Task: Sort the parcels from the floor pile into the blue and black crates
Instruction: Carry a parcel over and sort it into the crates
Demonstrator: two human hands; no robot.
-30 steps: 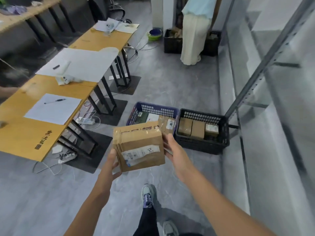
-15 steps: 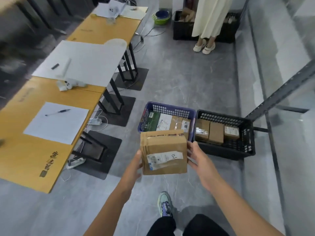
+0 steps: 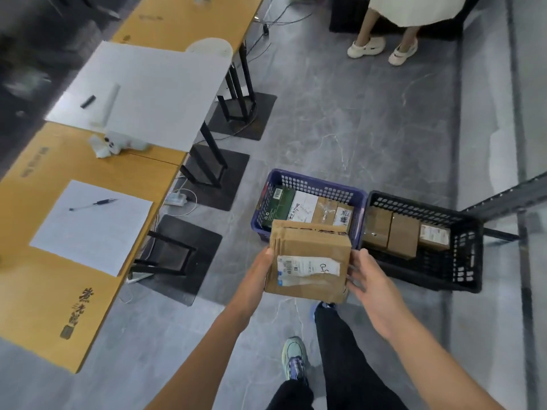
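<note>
I carry a brown cardboard parcel (image 3: 307,258) with a white shipping label on top. My left hand (image 3: 259,270) grips its left edge, thumb on top. My right hand (image 3: 365,276) holds its right side with the fingers curled under the edge. The parcel hangs above the floor, just in front of the near rim of the blue crate (image 3: 319,187), which holds several parcels, one green. Right beside it stands the black crate (image 3: 464,255) with three brown boxes at its far left. The floor pile is out of view.
A row of wooden tables (image 3: 44,261) with papers, a pen and a white device runs along the left, with black legs and cables beneath. Another person's legs (image 3: 381,39) stand at the far end. A grey metal bar (image 3: 509,196) slants in from the right.
I have walked closer to the crates; both now lie nearer and larger in view. The parcel stays held in both hands and has come up to the blue crate's near rim.
</note>
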